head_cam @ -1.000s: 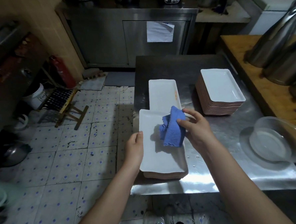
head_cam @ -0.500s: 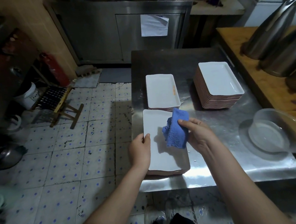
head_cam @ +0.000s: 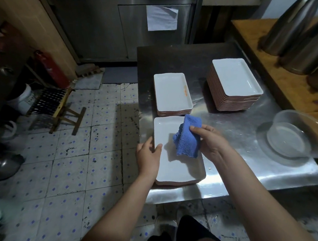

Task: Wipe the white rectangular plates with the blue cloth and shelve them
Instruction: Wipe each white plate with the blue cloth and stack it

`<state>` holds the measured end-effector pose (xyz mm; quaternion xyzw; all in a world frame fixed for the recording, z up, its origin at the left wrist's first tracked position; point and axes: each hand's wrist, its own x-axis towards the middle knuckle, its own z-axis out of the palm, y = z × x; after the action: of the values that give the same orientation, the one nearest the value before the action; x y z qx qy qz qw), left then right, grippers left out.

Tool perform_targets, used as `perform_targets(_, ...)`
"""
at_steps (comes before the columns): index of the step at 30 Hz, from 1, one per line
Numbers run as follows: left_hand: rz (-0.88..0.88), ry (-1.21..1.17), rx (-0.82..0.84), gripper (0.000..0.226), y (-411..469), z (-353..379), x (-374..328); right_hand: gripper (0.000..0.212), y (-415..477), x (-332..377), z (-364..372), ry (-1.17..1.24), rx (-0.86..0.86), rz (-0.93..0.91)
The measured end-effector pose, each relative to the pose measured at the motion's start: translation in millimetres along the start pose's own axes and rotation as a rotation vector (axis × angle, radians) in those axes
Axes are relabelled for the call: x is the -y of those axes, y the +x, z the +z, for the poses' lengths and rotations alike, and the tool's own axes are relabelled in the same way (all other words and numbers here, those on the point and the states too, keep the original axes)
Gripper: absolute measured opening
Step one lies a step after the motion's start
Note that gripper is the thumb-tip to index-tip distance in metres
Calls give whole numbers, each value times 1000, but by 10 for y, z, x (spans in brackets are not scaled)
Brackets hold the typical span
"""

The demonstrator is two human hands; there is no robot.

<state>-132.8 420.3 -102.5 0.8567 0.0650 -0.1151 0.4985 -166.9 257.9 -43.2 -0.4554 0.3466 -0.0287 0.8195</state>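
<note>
While gripping the plate (head_cam: 176,167) edge with left hand (head_cam: 149,157), holds cloth (head_cam: 188,139) over it in right hand (head_cam: 212,143).

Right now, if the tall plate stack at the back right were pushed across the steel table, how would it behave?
Probably heavy: the tall plate stack holds many plates. It looks wider than tall, so it would likelier slide than tip on the shiny steel table. The plates look glazed and rigid, so likely breakable.
</note>
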Motion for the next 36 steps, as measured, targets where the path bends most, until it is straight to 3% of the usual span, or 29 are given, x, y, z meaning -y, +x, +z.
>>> perform_targets(11,78,-153,-76,30,676,-128,-515,7,365,460,91,-132,94,-157)
perform_targets(20,142,-174,-123,24,1476,143,-985,9,1172,858,145,-308,60,-87)
perform_targets(29,86,-97,-100,31,2039,572,-951,12,1828,924,129,-306,57,13)
perform_targets(36,-10,135,-51,34,2133,626,-840,9,2002,899,34,-315,29,52)
